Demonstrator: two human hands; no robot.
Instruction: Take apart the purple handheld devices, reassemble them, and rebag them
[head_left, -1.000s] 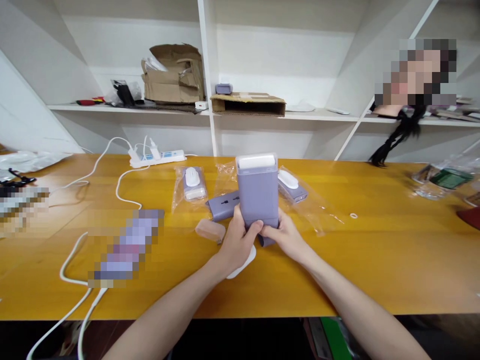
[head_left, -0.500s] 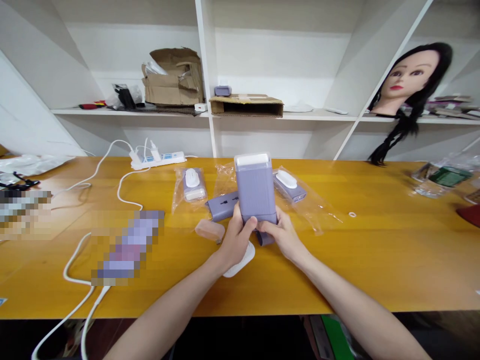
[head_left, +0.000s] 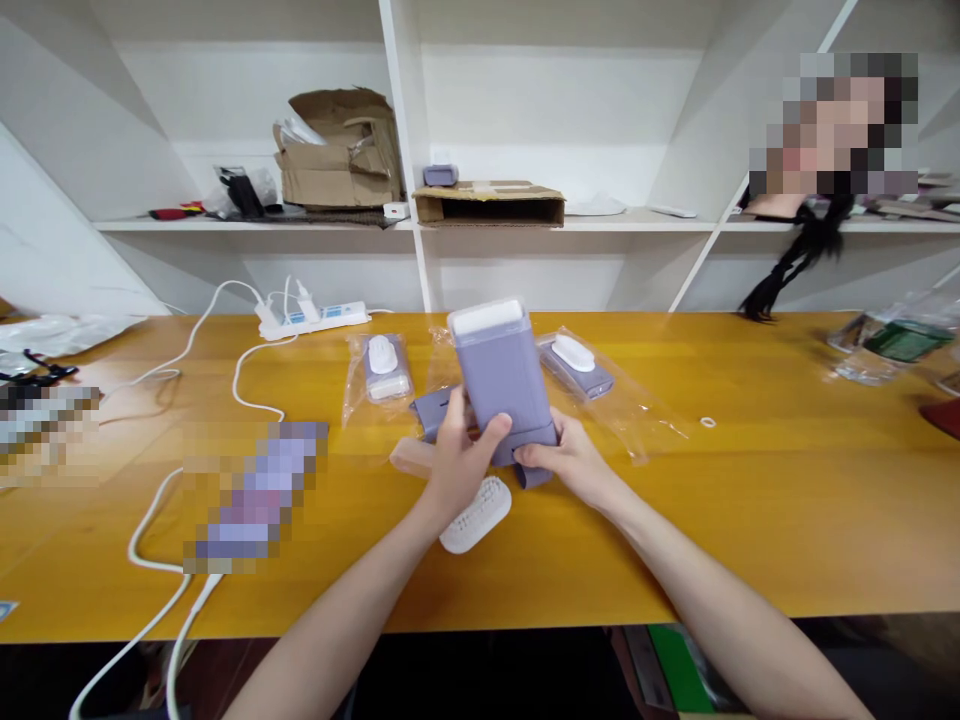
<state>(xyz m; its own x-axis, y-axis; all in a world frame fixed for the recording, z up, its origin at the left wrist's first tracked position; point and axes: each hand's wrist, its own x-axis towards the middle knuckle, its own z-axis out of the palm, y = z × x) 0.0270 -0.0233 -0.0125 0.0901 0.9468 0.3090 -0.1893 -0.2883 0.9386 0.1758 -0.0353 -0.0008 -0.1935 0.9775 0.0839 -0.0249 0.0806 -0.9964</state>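
Held up over the table is a purple-grey, box-shaped device (head_left: 502, 370) with a white bar across its top end, tilted to the left. My left hand (head_left: 469, 450) grips its lower left side, thumb lying across the front. At the lower right corner, my right hand (head_left: 562, 460) has its fingers behind the device and its thumb on the front. Below my left hand lies a white oval brush head (head_left: 478, 515), bristles up. A translucent piece (head_left: 411, 455) and a purple part with slots (head_left: 431, 410) lie behind my left hand, partly hidden. A curved purple piece (head_left: 534, 476) shows under the device.
Two similar devices, a left one (head_left: 386, 370) and a right one (head_left: 577, 368), lie on clear bags with white pieces on top. A blurred-out phone (head_left: 262, 490) with white cables lies left. A power strip (head_left: 315, 318), shelves with a cardboard box (head_left: 491, 205) and a bottle (head_left: 892, 345) stand behind.
The device has tipped to the left and its top has shifted left. My left hand has moved slightly left and up along its side. More of the white brush head now shows.
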